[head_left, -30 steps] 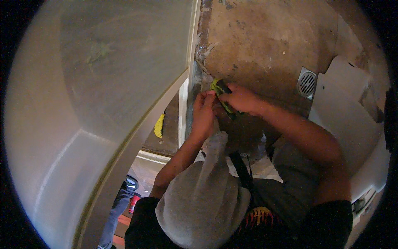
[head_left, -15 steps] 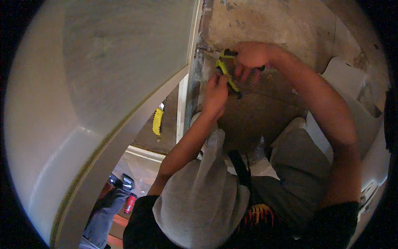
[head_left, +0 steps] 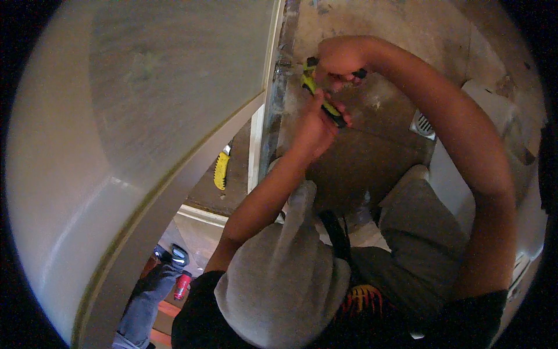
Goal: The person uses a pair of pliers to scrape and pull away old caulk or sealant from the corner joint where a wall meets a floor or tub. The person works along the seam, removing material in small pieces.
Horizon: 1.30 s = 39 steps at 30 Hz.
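Both my hands are on a two-handled tool with yellow-green and black grips (head_left: 307,83), which looks like pliers. My left hand (head_left: 319,129) is closed around the lower handle, whose black end shows past the fingers. My right hand (head_left: 342,61) wraps the upper handle; a black end pokes out at its right side. Where the handles meet, just right of the worn metal strip (head_left: 271,125) along the floor edge, the jaws are too dark and blurred to make out.
A large frosted panel (head_left: 180,64) with a pale frame fills the left. Beyond the strip lies a yellow-handled blade tool (head_left: 221,170). A square floor drain (head_left: 424,124) sits beside a white fixture (head_left: 456,174) at right. Lower left are a red bottle (head_left: 182,285) and blue cloth (head_left: 140,305).
My right hand has moved up and slightly left, its fingers now curled in. My left hand has shifted right along its handle. The floor drain has come into view beside my right forearm.
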Available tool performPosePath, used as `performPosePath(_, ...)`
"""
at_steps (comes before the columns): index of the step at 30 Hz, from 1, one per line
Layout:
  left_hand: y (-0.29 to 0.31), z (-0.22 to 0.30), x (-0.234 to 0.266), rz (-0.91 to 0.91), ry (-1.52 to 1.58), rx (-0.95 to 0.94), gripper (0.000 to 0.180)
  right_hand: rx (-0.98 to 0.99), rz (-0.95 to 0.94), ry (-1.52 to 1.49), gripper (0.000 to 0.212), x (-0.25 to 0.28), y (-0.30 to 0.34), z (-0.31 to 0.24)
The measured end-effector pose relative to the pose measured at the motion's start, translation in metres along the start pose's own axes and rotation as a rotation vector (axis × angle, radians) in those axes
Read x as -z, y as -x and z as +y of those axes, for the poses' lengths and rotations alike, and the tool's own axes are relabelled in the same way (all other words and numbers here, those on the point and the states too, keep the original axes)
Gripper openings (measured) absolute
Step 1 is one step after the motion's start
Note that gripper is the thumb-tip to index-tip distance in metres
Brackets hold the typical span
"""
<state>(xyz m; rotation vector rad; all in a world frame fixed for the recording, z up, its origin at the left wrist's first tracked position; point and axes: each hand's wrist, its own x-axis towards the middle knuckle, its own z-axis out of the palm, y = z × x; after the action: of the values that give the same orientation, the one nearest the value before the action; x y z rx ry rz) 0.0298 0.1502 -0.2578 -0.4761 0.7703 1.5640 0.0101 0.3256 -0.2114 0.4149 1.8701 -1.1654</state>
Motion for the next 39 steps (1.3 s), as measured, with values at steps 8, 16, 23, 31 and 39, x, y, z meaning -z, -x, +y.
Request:
performPosePath(8, -0.022, 0.019, 0.003, -0.062, 0.105, -0.017, 0.038, -0.091, -0.236, 0.003, 0.03, 0.047, -0.014, -0.012)
performPosePath(16, -0.035, 0.027, -0.021, -0.027, 0.324, -0.073, 0.051, -0.064, -0.315, 0.084, 0.03, 0.058, -0.031, -0.017)
performPosePath(23, -0.028, 0.032, -0.034, -0.017, 0.321, -0.155, 0.042, -0.024, -0.172, 0.319, 0.029, 0.048, -0.017, -0.035)
performPosePath(31, -0.034, 0.045, -0.05, 0.075, 0.353, -0.102, 0.039, -0.04, -0.052, 0.303, 0.025, 0.048, -0.008, -0.046)
performPosePath(39, -0.042, 0.049, -0.027, -0.007, 0.405, -0.054, 0.037, 0.332, 0.628, 0.689, 0.025, 0.021, -0.031, -0.015)
